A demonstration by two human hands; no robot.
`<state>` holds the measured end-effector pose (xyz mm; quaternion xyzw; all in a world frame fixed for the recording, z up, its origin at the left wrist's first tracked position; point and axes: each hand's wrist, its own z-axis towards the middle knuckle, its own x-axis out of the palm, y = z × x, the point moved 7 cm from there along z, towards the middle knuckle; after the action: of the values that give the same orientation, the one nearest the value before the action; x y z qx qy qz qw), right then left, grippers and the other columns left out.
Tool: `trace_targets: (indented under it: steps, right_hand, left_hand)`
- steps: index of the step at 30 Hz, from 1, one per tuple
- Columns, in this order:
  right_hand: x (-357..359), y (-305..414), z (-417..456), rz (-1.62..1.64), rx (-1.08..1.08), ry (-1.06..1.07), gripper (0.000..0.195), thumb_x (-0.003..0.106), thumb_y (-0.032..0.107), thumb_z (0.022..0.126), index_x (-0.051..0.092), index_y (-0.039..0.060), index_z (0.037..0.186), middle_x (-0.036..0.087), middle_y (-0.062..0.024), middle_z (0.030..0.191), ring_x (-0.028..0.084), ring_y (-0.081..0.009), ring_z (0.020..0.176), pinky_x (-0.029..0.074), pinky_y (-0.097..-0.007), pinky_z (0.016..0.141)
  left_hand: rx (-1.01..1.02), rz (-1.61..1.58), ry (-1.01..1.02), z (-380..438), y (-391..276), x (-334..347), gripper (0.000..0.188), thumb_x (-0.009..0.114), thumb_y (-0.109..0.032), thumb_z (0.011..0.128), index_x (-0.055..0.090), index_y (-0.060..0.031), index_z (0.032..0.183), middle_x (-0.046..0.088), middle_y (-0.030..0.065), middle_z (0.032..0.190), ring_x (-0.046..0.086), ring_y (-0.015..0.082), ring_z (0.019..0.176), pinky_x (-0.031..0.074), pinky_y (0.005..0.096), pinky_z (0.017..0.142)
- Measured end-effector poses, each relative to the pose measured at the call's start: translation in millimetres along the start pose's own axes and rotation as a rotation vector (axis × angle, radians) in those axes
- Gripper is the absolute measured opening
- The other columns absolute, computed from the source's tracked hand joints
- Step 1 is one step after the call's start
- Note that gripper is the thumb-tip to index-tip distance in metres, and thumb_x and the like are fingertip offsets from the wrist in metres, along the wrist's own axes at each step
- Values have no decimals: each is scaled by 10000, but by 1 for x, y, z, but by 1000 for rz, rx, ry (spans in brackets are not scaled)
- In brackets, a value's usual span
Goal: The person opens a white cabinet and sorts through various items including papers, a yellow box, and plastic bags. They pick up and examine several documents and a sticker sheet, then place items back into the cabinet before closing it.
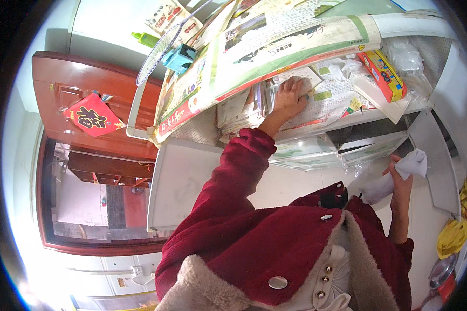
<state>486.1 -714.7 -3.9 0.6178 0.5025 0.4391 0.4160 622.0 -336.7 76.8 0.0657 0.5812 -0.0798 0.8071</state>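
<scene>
My left hand (pixel 292 97) reaches into a shelf compartment below the newspaper-covered top. Its bent fingers lie on a stack of papers and booklets (pixel 243 109); whether they grip any of it is unclear. Next to the hand, printed sheets (pixel 329 93) line the compartment. My right hand (pixel 401 180) is lower, at the right, closed around a bunched white cloth (pixel 412 163). Part of this cloth sticks up above the fingers, and whitish fabric also shows beside the wrist, near the dark red coat.
A red and yellow tin box (pixel 383 76) and clear plastic bags (pixel 406 58) lie right in the compartment. A badminton racket (pixel 159 50) and blue holder (pixel 180 58) rest on the top. Cabinet doors (pixel 183 182) stand ajar below. Yellow bags (pixel 453 237) are at far right.
</scene>
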Motion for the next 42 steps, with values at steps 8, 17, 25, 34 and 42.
trace_targets:
  steps: [8,17,25,34,42]
  right_hand:
    - [-6,-4,-8,54,31,6,306,665,211,848,594,43,1094,600,-20,768,537,-108,793,372,-252,794]
    - [-10,-18,-3,38,20,-8,330,683,238,831,588,57,1090,614,-26,798,541,-143,833,402,-306,813]
    - [-4,-13,-3,-29,34,-1,324,678,238,832,587,59,1086,613,-24,787,540,-137,809,396,-298,794]
    - [15,-10,-2,42,65,61,322,654,183,850,574,24,1118,605,-32,780,544,-117,786,388,-246,774]
    - [11,-25,4,-7,46,67,314,664,178,849,585,33,1116,608,-33,781,556,-119,765,408,-244,743]
  left_hand:
    - [-82,136,242,29,22,-16,277,494,-215,881,553,-87,1119,641,204,938,641,387,804,522,492,662]
    - [-509,-21,-533,11,211,-93,227,566,-107,799,643,-40,1002,645,187,911,601,390,878,485,435,776]
    - [-703,-54,-440,-89,258,-103,188,598,-64,763,661,-26,936,648,166,930,591,373,913,470,426,805]
    - [-82,-221,-109,-81,46,-60,317,670,-235,793,637,-32,1034,601,196,1120,549,341,1048,450,399,890]
    - [-135,143,51,-68,7,-37,726,588,-550,798,451,-58,1315,500,236,1257,544,372,1072,313,508,985]
